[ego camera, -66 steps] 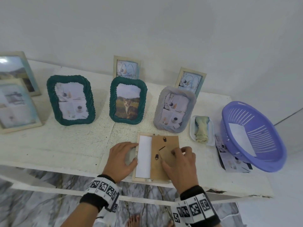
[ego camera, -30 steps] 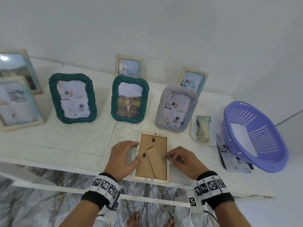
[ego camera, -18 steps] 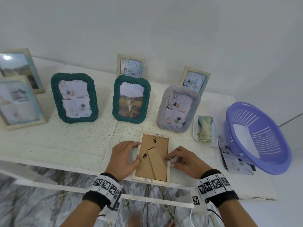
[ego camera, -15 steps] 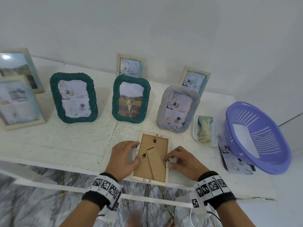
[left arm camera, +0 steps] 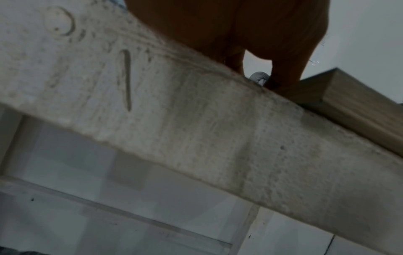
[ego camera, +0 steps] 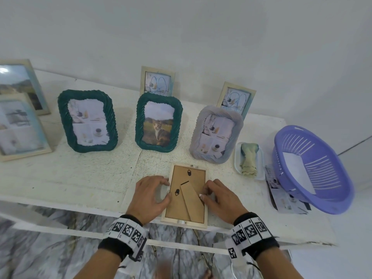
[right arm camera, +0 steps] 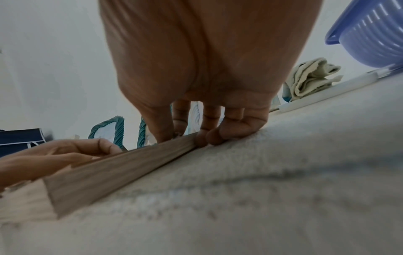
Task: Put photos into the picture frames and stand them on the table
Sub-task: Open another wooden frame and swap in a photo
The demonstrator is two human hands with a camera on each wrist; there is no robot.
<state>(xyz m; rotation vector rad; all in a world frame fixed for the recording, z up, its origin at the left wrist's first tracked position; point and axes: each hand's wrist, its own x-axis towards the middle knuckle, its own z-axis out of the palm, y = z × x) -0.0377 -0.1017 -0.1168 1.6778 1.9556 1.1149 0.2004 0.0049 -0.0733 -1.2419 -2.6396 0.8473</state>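
Note:
A light wooden picture frame lies face down at the table's front edge, its brown backing board and folded stand leg facing up. My left hand holds its left rim between index finger and thumb. My right hand grips the right rim, with the thumb on top and curled fingertips against the side. The right wrist view shows the right hand's fingertips at the frame's side and my left hand across it. In the left wrist view the thumb touches the frame.
Standing behind are two green frames, a grey frame and small wooden frames. Larger frames stand at the left. On the right are a white tray with a cloth, a purple basket and loose photos.
The backing board, earlier shifted right with a white sheet showing, now sits inside the frame. My right hand moved from the board to the right rim. The left hand has stayed put.

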